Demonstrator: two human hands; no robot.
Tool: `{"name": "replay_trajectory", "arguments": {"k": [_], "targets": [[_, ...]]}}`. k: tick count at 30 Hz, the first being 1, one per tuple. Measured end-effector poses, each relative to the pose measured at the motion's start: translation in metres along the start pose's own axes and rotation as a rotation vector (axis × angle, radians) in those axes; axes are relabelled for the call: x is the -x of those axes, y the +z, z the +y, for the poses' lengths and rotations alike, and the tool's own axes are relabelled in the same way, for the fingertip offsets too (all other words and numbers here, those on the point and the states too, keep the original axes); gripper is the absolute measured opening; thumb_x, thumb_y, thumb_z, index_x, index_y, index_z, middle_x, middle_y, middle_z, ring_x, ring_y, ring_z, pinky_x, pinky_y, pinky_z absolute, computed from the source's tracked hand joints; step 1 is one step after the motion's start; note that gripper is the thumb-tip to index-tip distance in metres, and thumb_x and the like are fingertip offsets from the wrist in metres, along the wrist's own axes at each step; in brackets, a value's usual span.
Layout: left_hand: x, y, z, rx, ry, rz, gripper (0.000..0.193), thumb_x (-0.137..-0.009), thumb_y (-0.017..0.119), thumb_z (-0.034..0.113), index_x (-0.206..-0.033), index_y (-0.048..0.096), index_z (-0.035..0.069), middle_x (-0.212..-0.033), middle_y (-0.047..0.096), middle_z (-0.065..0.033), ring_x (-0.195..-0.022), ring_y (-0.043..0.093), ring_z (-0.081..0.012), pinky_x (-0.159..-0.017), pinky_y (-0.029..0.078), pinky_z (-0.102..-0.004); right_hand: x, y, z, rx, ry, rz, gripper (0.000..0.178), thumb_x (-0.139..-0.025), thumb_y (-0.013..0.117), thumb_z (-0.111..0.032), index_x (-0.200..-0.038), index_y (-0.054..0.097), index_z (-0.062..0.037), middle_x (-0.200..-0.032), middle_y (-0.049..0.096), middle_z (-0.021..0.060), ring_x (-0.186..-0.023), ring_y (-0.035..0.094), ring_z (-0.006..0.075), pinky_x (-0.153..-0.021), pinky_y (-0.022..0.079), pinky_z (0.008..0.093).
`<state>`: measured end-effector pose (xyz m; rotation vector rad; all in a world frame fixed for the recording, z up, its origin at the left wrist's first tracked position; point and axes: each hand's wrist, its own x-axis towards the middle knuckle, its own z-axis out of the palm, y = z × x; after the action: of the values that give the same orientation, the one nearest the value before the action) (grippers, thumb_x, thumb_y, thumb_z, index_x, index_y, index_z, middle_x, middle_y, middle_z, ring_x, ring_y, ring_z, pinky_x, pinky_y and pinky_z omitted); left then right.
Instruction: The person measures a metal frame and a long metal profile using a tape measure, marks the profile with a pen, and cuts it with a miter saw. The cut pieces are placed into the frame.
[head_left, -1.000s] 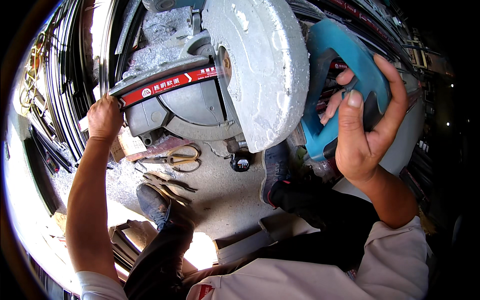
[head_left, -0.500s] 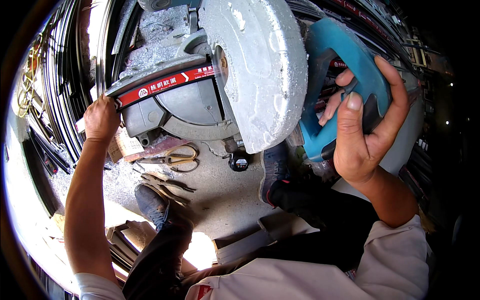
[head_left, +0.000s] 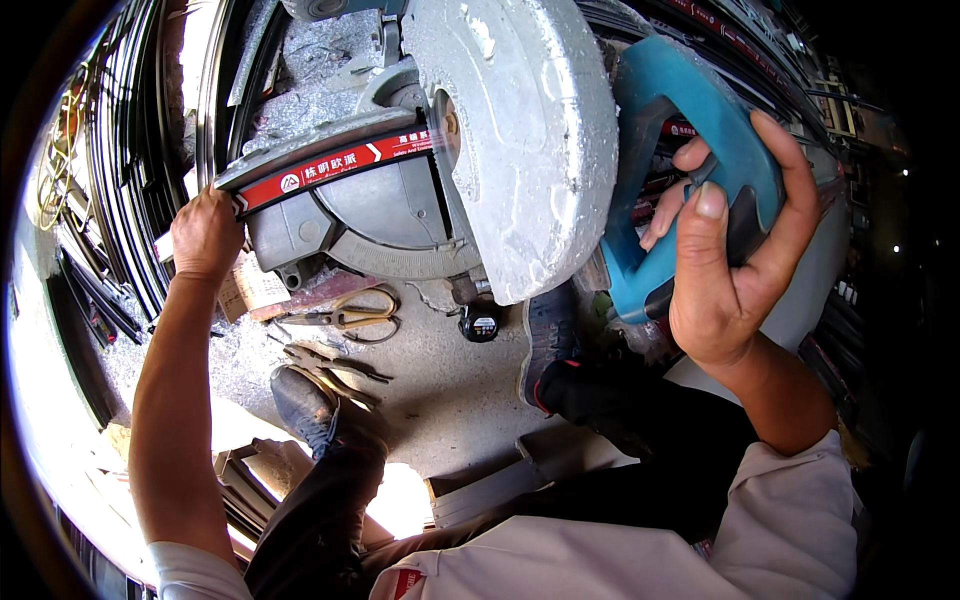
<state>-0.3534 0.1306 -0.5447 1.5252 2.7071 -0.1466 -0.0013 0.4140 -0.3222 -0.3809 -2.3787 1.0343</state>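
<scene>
A miter saw fills the upper middle, with a dusty grey blade guard (head_left: 520, 140) and a round grey base (head_left: 370, 215). My right hand (head_left: 725, 255) is wrapped around the saw's blue handle (head_left: 680, 150). A long grey metal strip with a red band (head_left: 330, 160) lies across the saw base. My left hand (head_left: 205, 235) presses down on that strip's left end. The blade itself is hidden behind the guard.
On the concrete floor under the saw lie yellow-handled scissors (head_left: 350, 312), pliers (head_left: 325, 365) and a small black tape measure (head_left: 482, 324). My dark shoes (head_left: 305, 400) stand close by. Long black metal profiles (head_left: 120, 180) are stacked at the left. Metal offcuts (head_left: 490, 485) lie near my knees.
The saw head and my right hand on the blue handle have shifted slightly left and down. My left hand stays on the strip's end.
</scene>
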Motion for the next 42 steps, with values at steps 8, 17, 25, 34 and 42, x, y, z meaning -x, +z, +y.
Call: {"name": "replay_trajectory", "arguments": {"k": [8, 17, 25, 34, 42], "targets": [[-0.002, 0.005, 0.0, 0.032, -0.066, -0.033, 0.01, -0.077, 0.066, 0.005, -0.086, 0.066, 0.003, -0.09, 0.07, -0.0177, -0.088, 0.071, -0.0373, -0.082, 0.058, -0.0475, -0.006, 0.0, -0.006, -0.002, 0.043, 0.022, 0.051, -0.109, 0.049, -0.009, -0.154, 0.027, -0.002, -0.118, 0.059, 0.015, -0.071, 0.059, 0.0119, -0.062, 0.055, 0.0279], [-0.001, 0.001, 0.0, 0.015, 0.007, -0.002, 0.006, -0.088, 0.057, 0.006, -0.092, 0.062, 0.004, -0.088, 0.07, -0.0178, -0.083, 0.073, -0.0368, -0.079, 0.058, -0.0481, -0.014, -0.006, -0.006, -0.005, 0.042, 0.015, 0.049, -0.108, 0.051, -0.008, -0.153, 0.031, -0.0039, -0.11, 0.06, 0.0122, -0.071, 0.059, 0.0119, -0.062, 0.056, 0.0278], [0.001, 0.006, -0.004, 0.015, 0.026, 0.015, 0.005, -0.088, 0.058, 0.006, -0.093, 0.06, 0.005, -0.088, 0.07, -0.0166, -0.081, 0.072, -0.0366, -0.076, 0.058, -0.0479, -0.013, 0.0, -0.01, -0.038, 0.095, 0.059, 0.05, -0.108, 0.052, -0.009, -0.153, 0.032, -0.0054, -0.109, 0.06, 0.0111, -0.073, 0.058, 0.0118, -0.062, 0.055, 0.0279], [0.001, 0.008, -0.005, 0.012, 0.023, 0.016, 0.005, -0.089, 0.058, 0.007, -0.094, 0.059, 0.005, -0.088, 0.07, -0.0169, -0.082, 0.072, -0.0368, -0.076, 0.058, -0.0478, -0.007, 0.009, -0.005, -0.078, 0.057, 0.145, 0.05, -0.103, 0.056, 0.0, -0.148, 0.037, -0.0031, -0.1, 0.063, 0.0076, -0.064, 0.055, 0.0052, -0.059, 0.052, 0.0212], [0.0, 0.004, -0.002, 0.016, 0.02, 0.015, 0.006, -0.089, 0.058, 0.007, -0.094, 0.059, 0.005, -0.087, 0.07, -0.0172, -0.081, 0.072, -0.0365, -0.075, 0.058, -0.0474, -0.003, 0.011, -0.005, -0.086, 0.068, 0.16, 0.051, -0.102, 0.057, 0.001, -0.149, 0.037, -0.0033, -0.101, 0.063, 0.0079, -0.065, 0.054, 0.0049, -0.06, 0.051, 0.0204]]}}
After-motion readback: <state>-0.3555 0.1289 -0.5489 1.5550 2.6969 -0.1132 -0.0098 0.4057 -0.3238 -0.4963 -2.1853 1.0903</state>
